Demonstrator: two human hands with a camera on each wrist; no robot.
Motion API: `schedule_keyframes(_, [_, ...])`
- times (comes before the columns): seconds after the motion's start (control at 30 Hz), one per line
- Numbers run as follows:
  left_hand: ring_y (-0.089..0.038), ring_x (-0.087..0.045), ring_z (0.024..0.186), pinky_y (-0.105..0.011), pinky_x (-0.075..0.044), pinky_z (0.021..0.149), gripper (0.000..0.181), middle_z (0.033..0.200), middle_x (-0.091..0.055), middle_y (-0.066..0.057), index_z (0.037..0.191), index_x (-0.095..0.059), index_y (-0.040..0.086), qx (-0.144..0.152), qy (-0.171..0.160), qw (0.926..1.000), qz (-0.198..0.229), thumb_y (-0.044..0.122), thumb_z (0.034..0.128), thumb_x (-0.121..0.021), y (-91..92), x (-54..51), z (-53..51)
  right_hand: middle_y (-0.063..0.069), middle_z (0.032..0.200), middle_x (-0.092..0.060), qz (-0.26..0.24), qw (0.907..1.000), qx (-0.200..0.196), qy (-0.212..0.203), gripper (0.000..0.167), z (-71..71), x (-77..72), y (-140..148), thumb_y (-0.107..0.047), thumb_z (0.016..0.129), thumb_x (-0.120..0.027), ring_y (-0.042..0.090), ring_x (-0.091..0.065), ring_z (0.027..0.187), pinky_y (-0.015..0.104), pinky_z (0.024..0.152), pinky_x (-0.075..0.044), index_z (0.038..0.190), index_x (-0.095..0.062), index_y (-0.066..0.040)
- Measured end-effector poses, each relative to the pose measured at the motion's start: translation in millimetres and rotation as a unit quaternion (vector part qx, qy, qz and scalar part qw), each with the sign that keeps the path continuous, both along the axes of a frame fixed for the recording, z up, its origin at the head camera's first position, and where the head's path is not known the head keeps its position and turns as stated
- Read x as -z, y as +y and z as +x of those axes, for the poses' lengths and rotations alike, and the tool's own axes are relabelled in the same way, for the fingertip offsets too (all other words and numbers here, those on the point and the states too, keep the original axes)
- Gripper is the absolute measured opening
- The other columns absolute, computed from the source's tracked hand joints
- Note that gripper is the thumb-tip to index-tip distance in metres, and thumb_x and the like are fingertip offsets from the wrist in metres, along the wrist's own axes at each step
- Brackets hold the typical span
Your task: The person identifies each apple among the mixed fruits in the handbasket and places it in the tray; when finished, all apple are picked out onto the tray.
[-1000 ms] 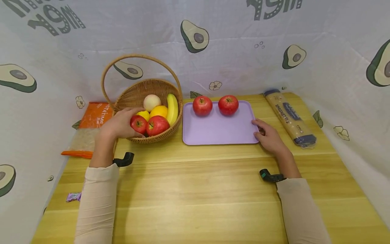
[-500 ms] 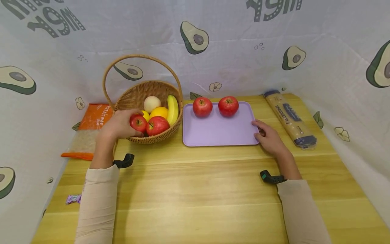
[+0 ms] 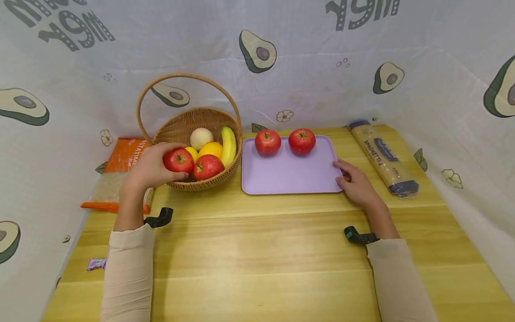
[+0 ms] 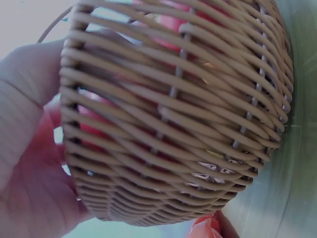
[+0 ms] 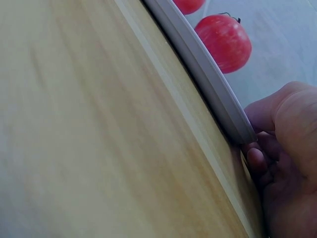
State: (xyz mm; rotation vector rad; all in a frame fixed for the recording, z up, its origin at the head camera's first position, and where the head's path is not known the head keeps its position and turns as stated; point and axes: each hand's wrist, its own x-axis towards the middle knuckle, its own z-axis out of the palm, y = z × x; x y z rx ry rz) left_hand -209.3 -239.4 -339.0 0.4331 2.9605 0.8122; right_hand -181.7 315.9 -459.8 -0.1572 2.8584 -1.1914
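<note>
At the left side of the wicker basket (image 3: 201, 184), my left hand (image 3: 150, 167) grips a red apple (image 3: 177, 161) between thumb and fingers. Beside it in the basket lie another red apple (image 3: 208, 167), a yellow fruit (image 3: 211, 149), a banana (image 3: 229, 147) and a pale round fruit (image 3: 200, 138). The basket wall (image 4: 173, 109) hides much of the held apple in the left wrist view. My right hand (image 3: 356, 182) pinches the right edge of the purple tray (image 3: 289, 179), where two red apples (image 3: 267, 142) (image 3: 301, 141) sit at the back.
An orange-and-clear bag (image 3: 108, 188) lies left of the basket, partly behind my left arm. A spaghetti pack (image 3: 382, 156) rests right of the tray. A small purple wrapped item (image 3: 95, 264) is near the table's left edge. A patterned cloth hangs behind.
My left hand has closed on the apple and raised it slightly, shifting it left within the basket. My right hand and the tray have stayed in place.
</note>
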Motion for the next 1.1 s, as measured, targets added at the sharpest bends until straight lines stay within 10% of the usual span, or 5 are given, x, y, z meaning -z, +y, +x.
schedule_keyframes(0.53, [-0.028,-0.058,0.121,-0.055,-0.053,0.097,0.074,0.144,-0.060,-0.002,0.143,-0.061,0.031,-0.055,0.134,0.9783,0.148,0.031,0.0752,-0.091,13.0,4.5,4.1,0.024,0.165,-0.031,-0.005,1.0000,-0.002,-0.001,0.053,-2.2,-2.6,-3.4,-0.007,0.104,-0.050,0.038,-0.045,0.130,0.057,0.109,-0.038,0.156,-0.041,-0.001])
schedule_keyframes(0.8, [-0.015,-0.063,0.108,-0.024,-0.055,0.087,0.069,0.133,-0.065,0.000,0.137,-0.058,0.023,-0.078,0.113,0.9546,0.264,0.029,0.0760,-0.091,39.2,6.2,7.7,0.024,0.166,-0.030,-0.002,1.0000,-0.003,-0.004,0.053,0.1,-2.1,-2.0,-0.007,0.105,-0.050,0.039,-0.043,0.133,0.060,0.111,-0.036,0.156,-0.040,0.000])
schedule_keyframes(1.1, [-0.019,-0.066,0.108,-0.027,-0.060,0.087,0.061,0.130,-0.064,0.000,0.135,-0.064,0.025,-0.050,0.086,0.9387,0.330,0.025,0.0791,-0.088,59.5,10.0,7.9,0.024,0.166,-0.029,-0.005,0.9999,-0.004,-0.008,0.053,-0.3,-1.7,-1.3,-0.007,0.104,-0.050,0.041,-0.041,0.139,0.062,0.113,-0.035,0.156,-0.040,0.000])
